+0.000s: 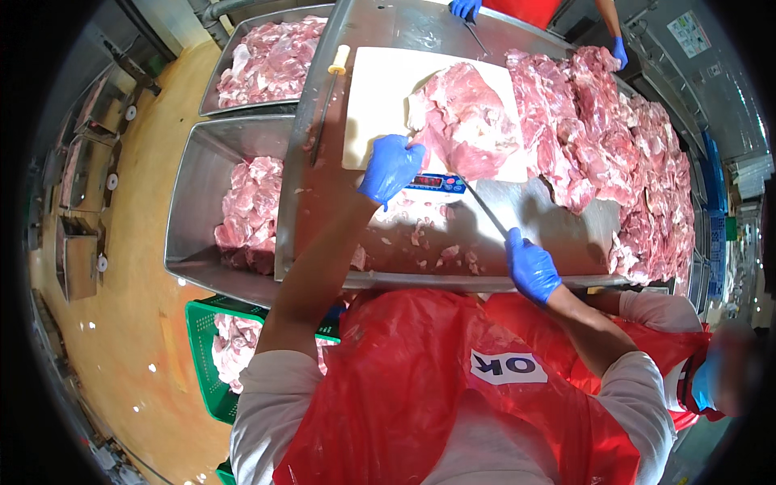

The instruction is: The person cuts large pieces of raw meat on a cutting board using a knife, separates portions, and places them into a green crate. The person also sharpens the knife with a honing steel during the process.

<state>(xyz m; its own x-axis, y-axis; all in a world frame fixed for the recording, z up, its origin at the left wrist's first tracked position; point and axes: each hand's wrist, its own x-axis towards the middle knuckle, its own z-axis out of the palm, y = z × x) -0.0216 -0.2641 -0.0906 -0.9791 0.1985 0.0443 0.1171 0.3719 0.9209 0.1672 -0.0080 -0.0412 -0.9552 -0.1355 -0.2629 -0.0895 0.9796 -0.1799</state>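
My left hand [390,168], in a blue glove, is closed on the near-left edge of a large pink meat piece [465,121] lying on a white cutting board [376,89]. My right hand [529,267], also gloved, grips a long knife [483,206], its tip at the meat's near edge. A blue digital scale [436,183] sits at the board's near edge, with small scraps on the steel table [323,234] below it. A sharpening steel with a yellow handle [339,58] lies along the board's left side.
Meat piles [647,178] cover the table's right. Steel bins [190,202] and a green crate [202,356] of meat stand left, beside yellow floor [137,339]. A co-worker's gloved hands [465,10] show across the table, one near a knife. Another person [679,315] stands close at my right.
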